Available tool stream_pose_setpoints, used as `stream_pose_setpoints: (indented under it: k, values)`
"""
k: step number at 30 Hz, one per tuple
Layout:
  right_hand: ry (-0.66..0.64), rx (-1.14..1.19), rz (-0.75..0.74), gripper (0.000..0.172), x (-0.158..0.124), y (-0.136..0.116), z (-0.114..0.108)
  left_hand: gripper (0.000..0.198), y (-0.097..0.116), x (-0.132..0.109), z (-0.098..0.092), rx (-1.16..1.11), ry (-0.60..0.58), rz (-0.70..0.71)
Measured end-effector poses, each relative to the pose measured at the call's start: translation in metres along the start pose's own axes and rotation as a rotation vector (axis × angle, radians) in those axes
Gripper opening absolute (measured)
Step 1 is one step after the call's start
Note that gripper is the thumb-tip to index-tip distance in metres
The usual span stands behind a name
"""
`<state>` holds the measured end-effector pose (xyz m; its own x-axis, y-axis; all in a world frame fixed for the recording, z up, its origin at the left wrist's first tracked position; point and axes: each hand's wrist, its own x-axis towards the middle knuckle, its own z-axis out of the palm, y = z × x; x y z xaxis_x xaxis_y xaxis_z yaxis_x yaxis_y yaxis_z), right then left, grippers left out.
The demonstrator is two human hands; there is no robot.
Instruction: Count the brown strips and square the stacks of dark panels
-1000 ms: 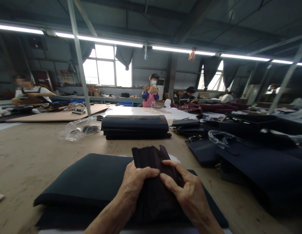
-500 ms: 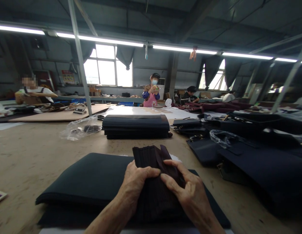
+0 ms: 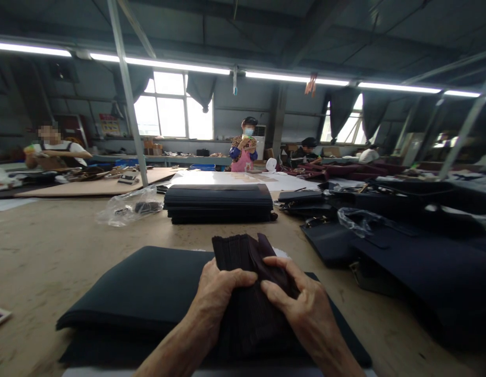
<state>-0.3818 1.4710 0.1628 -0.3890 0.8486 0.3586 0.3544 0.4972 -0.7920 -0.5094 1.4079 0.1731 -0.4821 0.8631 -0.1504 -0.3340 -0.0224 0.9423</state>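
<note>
The bundle of dark pieces point(image 3: 238, 301) was in the lower middle of the frame, held up over a pile of dark green sheets point(image 3: 136, 288). The left hand point(image 3: 211, 296) was clamped on the bundle's left side, with its thumb lying across the front. Its other fingers went behind the bundle, so most of them were hidden. The right hand point(image 3: 305, 301) gripped the other side. Its thumb and pointing finger pressed near a purple-brown flap point(image 3: 263, 250), with their tips a little apart. The rest of its fingers could not be seen. Both arms were cut off by the bottom edge.

The bundle was so dark that its pieces were hard to count, and its low end melted into the shadow. The hands and bundle covered the middle of the green pile. Under the pile, a white sheet point(image 3: 105, 373) just peeked out at the bottom.

In the middle of the frame, a folded dark stack point(image 3: 218, 204) sat on the brown table point(image 3: 42, 251). A clear plastic bag point(image 3: 127, 207) lay just left of it, with something dark inside, too blurry to name. Dark blue bags point(image 3: 419, 262) filled the right side and ran off the edge. At the lower left, a white-edged thing point(image 3: 0, 317) was cut off too.
</note>
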Motion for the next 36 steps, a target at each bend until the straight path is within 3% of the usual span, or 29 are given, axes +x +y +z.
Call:
stream_pose_setpoints:
  k: [7, 10, 14, 25, 36]
  values:
    - [0.041, 0.049, -0.181, 0.045, -0.0013, 0.0050, -0.0007, 0.024, 0.0030, -0.0041, 0.0036, -0.065, 0.013, 0.006]
    - [0.024, 0.033, -0.237, 0.035, -0.0011, 0.0068, 0.0007, 0.023, 0.0017, -0.0047, 0.0030, -0.080, 0.027, 0.025]
    - [0.025, 0.005, -0.228, 0.025, -0.0021, 0.0079, 0.0022, 0.029, -0.0020, -0.0028, -0.0009, -0.062, -0.026, 0.040]
    - [0.016, 0.049, -0.103, 0.032, 0.0006, 0.0078, 0.0028, 0.034, -0.0003, 0.0030, -0.0020, -0.024, -0.053, 0.002]
    - [-0.018, 0.068, -0.232, 0.026, -0.0015, 0.0093, 0.0011, 0.026, 0.0010, -0.0016, 0.0004, -0.027, -0.030, 0.031]
